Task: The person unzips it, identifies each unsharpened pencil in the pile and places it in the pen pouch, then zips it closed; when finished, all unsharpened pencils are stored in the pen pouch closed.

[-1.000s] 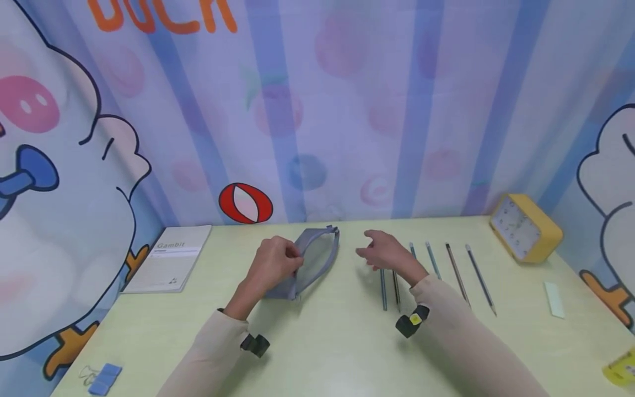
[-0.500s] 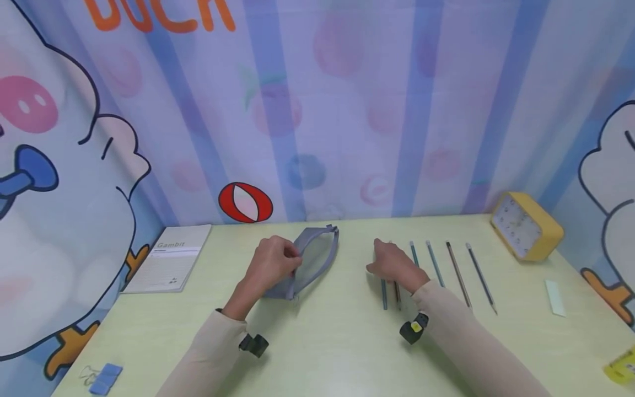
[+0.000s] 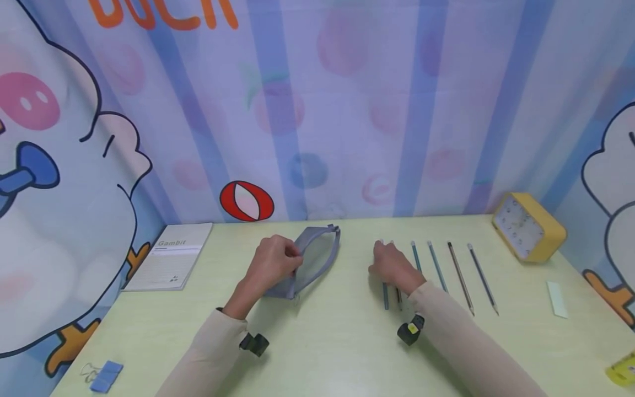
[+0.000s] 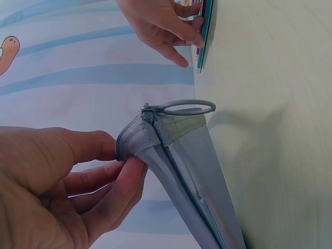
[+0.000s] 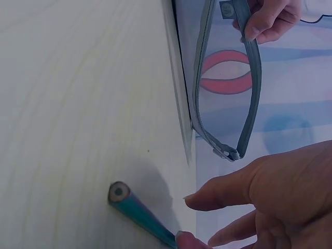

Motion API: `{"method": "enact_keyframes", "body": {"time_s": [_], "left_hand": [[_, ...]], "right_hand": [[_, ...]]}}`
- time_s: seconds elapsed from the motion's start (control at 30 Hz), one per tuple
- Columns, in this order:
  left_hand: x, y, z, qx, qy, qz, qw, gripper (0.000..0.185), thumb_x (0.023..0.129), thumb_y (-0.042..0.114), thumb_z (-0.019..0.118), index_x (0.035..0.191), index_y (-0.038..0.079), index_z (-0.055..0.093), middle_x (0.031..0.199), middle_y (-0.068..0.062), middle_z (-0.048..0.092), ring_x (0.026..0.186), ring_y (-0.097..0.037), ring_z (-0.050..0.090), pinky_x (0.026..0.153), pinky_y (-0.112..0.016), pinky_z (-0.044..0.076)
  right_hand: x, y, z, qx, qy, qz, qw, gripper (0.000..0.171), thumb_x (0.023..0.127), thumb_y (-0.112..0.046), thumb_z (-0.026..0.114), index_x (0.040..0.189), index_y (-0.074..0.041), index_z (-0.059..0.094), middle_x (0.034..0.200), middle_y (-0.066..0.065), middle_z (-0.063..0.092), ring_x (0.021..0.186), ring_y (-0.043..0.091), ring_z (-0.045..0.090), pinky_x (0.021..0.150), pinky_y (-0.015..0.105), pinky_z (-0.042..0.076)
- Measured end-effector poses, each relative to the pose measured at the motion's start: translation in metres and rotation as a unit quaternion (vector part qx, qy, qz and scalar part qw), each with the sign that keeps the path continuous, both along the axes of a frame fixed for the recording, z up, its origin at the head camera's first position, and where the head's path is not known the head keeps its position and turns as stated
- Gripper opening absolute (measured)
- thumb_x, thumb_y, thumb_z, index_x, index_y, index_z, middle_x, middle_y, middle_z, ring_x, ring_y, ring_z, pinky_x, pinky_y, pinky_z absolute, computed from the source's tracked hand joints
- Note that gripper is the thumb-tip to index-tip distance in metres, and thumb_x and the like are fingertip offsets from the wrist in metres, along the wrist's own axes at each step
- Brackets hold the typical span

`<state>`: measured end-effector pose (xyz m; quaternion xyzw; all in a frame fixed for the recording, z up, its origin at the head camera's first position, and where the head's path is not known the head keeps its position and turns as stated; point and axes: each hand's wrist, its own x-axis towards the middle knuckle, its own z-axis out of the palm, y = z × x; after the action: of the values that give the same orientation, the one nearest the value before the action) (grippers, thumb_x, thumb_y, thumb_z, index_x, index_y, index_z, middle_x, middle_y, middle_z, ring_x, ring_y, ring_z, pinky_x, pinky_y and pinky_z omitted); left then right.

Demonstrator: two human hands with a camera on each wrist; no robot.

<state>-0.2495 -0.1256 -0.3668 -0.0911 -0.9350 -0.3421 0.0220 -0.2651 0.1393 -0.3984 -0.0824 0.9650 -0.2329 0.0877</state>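
My left hand (image 3: 273, 262) pinches the near rim of a grey zip pencil case (image 3: 283, 289), whose mouth gapes toward the right. In the left wrist view, the thumb and fingers grip its corner beside the zip pull (image 4: 189, 107). My right hand (image 3: 394, 267) reaches over two pencils at the left of a row, a teal pencil (image 3: 386, 298) and a dark pencil (image 3: 399, 299), and partly hides them. In the right wrist view, its thumb stands apart from the teal pencil (image 5: 142, 217), while a fingertip (image 5: 188, 241) lies right at the pencil's side.
Several more pencils lie to the right, among them a brown pencil (image 3: 461, 281) and a purple-grey one (image 3: 483, 280). Around them are a yellow clock (image 3: 528, 227), a pale green strip (image 3: 557, 299), a notebook (image 3: 171, 256), a blue binder clip (image 3: 106, 377) and a yellow object (image 3: 622, 368).
My right hand has moved slightly right and down onto the leftmost pencils, its pointing fingers drawing in. My left hand keeps its pinch on the pencil case in the same place.
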Motion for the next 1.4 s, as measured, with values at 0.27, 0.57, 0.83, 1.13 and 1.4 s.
{"method": "enact_keyframes", "body": {"time_s": [0.27,0.57,0.83,1.13,1.4], "left_hand": [[0.001,0.0,0.001,0.0,-0.006,0.0,1.0,0.007,0.088,0.01,0.072,0.086,0.006,0.078,0.072,-0.002,0.073,0.057,-0.011,0.064,0.056,-0.024,0.048],[0.001,0.0,0.0,0.002,-0.002,-0.002,1.0,0.007,0.087,0.01,0.073,0.084,0.007,0.078,0.071,-0.002,0.072,0.056,-0.011,0.063,0.056,-0.024,0.048],[0.0,-0.002,-0.001,0.003,0.002,-0.009,1.0,0.007,0.087,0.009,0.072,0.083,0.007,0.078,0.069,-0.001,0.072,0.056,-0.01,0.063,0.056,-0.024,0.048],[0.0,-0.001,0.001,-0.002,-0.002,-0.005,1.0,0.007,0.087,0.01,0.073,0.086,0.006,0.078,0.069,-0.001,0.072,0.058,-0.01,0.063,0.056,-0.024,0.047],[0.001,0.0,0.0,-0.001,-0.001,-0.005,1.0,0.007,0.087,0.01,0.073,0.086,0.006,0.078,0.069,-0.002,0.072,0.057,-0.01,0.063,0.055,-0.024,0.047]], "right_hand": [[0.0,-0.001,0.0,0.03,0.006,0.005,1.0,0.064,0.096,-0.01,0.054,0.144,0.023,0.029,0.145,0.046,0.037,0.099,0.041,0.062,0.089,0.049,0.053],[0.001,-0.003,-0.001,0.051,0.008,-0.002,0.999,0.062,0.095,-0.009,0.05,0.144,0.023,0.031,0.144,0.049,0.035,0.108,0.048,0.06,0.094,0.053,0.051],[-0.002,-0.007,-0.005,0.069,0.012,-0.003,0.998,0.012,0.092,-0.004,0.053,0.09,0.004,0.061,0.082,0.015,0.058,0.062,0.02,0.048,0.054,0.029,0.038],[-0.007,-0.014,-0.009,0.118,0.033,-0.004,0.992,0.016,0.094,-0.003,0.054,0.094,0.007,0.066,0.085,0.018,0.063,0.075,0.024,0.052,0.062,0.034,0.047],[-0.007,-0.015,-0.012,0.127,0.056,-0.002,0.99,0.018,0.094,-0.001,0.052,0.09,0.008,0.067,0.08,0.018,0.064,0.075,0.024,0.051,0.066,0.037,0.05]]}}
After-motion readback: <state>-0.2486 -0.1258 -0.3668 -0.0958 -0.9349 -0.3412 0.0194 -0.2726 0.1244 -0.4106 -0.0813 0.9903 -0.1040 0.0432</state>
